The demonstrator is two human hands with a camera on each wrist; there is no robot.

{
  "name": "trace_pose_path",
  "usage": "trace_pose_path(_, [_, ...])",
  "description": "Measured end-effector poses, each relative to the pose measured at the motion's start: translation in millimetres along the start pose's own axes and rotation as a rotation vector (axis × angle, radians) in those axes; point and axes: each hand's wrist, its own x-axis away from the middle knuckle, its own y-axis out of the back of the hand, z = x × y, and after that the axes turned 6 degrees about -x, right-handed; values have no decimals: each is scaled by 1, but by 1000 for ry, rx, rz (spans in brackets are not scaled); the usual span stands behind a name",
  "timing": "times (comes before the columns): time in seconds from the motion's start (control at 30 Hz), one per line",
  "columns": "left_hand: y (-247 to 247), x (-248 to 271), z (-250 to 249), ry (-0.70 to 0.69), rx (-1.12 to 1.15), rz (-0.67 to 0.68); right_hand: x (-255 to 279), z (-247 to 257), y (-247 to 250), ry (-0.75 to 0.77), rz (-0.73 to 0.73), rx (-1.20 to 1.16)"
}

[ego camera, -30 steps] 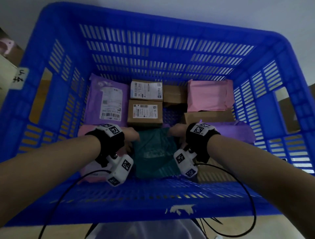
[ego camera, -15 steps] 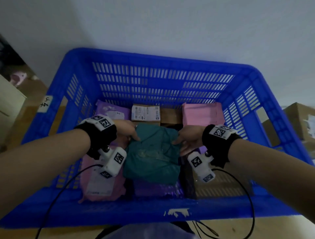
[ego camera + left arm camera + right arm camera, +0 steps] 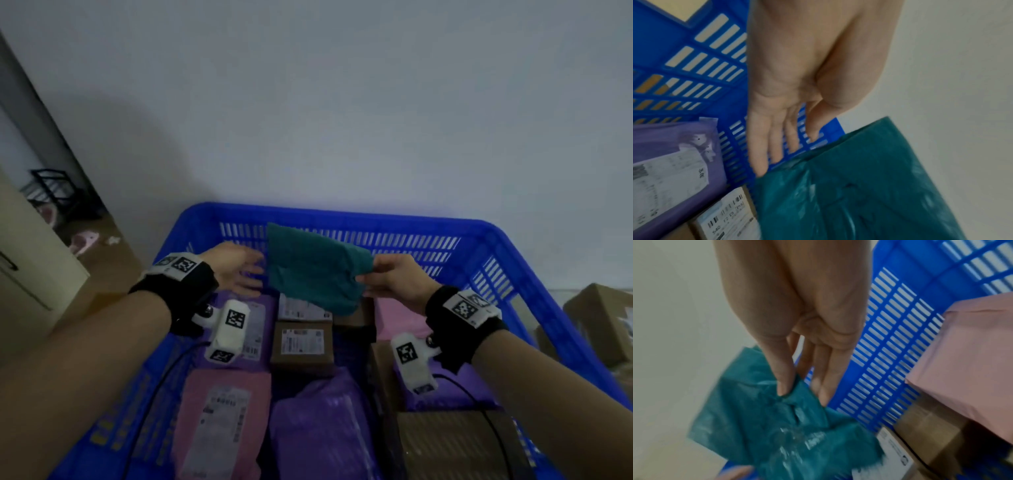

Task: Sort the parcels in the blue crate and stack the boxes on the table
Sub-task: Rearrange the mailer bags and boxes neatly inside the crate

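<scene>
A teal plastic mailer bag [image 3: 317,267] hangs above the far half of the blue crate [image 3: 342,214]. My right hand [image 3: 368,277] pinches the bag's right edge between thumb and fingers [image 3: 785,386]. My left hand [image 3: 251,274] is open beside the bag's left edge, fingers [image 3: 764,154] straight and close to the teal bag [image 3: 859,186]; I cannot tell whether they touch it. Below in the crate lie two labelled brown boxes [image 3: 301,342], a pink parcel [image 3: 219,421], purple parcels [image 3: 318,428] and another pink parcel [image 3: 397,318].
A larger brown box [image 3: 455,442] lies in the crate's near right corner under my right forearm. Outside the crate, a cardboard box [image 3: 603,322] stands at the right. A pale wall rises just behind the crate, and a cream cabinet [image 3: 30,267] is at the left.
The teal bag has risen from the crate's middle to above its far rim. My left hand has straightened beside it while the right keeps its pinch. The head view has tilted up.
</scene>
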Motion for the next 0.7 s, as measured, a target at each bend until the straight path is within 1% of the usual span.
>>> trace_pose_path(0.07, [2,8,1,89,70,105,-3,1,0,93,-32,-12])
trace_pose_path(0.13, [3,8,3,77,90,170,-4,2,-2,208,-48,35])
trace_pose_path(0.2, [5,7,4,51,148,149,-6,3,-4,287,-23,77])
trace_pose_path(0.27, [7,5,5,20,207,85,-7,2,-5,323,14,121])
trace_pose_path(0.4, [10,10,4,-20,158,33,-12,0,-7,319,52,235])
trace_pose_path(0.57, [12,9,7,-75,120,2,-15,0,-14,348,93,366])
trace_pose_path(0.63, [13,8,6,-97,109,-24,-17,0,-15,340,79,415])
trace_pose_path(0.7, [13,6,8,-115,100,-48,-22,-3,-15,316,5,398])
